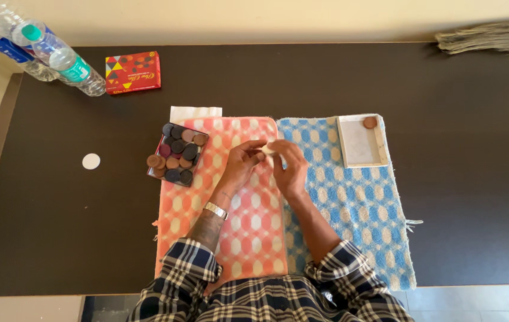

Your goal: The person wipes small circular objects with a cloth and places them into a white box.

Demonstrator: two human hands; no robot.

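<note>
surface (57, 226): dark, carries all
towels: pink (248, 238) & blue (362, 209) side by side, padding under the work
box (177, 154): on pink towel, full of discs, close to left hand
tray (360, 142): on blue towel, one brown disc (370, 122) in corner
hands: left (239, 164) & right (290, 167) together, fingertips pinching a pale disc (268, 148) betw them, above towel seam

red box (133, 72) | table's far left; beside labelled bottles (57, 56)

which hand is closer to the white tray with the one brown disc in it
Right. The right hand is over the seam between the two towels, just left of the white tray; the left hand lies farther left, over the orange towel.
</note>
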